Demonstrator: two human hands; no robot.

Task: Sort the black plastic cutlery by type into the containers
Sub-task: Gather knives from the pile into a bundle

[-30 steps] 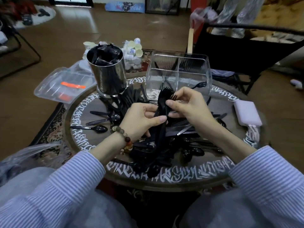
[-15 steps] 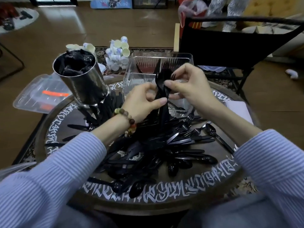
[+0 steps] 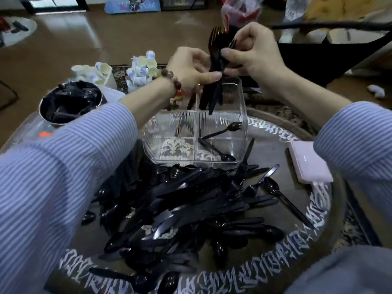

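Both hands hold a bundle of black plastic forks [image 3: 215, 60] upright, tines up, above the clear divided container [image 3: 241, 132]. My left hand [image 3: 192, 67] grips the handles from the left. My right hand [image 3: 252, 53] pinches the bundle near the tines. The fork handles hang over the container's back edge. Two black spoons [image 3: 220, 132] lie in the container's right compartment. A large heap of black cutlery [image 3: 186, 206] covers the round tray [image 3: 318, 211] in front of me. A metal cylinder [image 3: 67, 105] at the left holds black cutlery.
A pink-white box [image 3: 307, 164] sits on the tray's right side. Small paper cups [image 3: 140, 71] are piled behind the tray on the floor. A clear lidded box [image 3: 45, 133] lies at the left, mostly hidden by my sleeve. A black chair [image 3: 331, 49] stands behind.
Both hands have lifted the fork bundle higher and farther back, over the clear container. My view has tilted down and moved closer over the tray.
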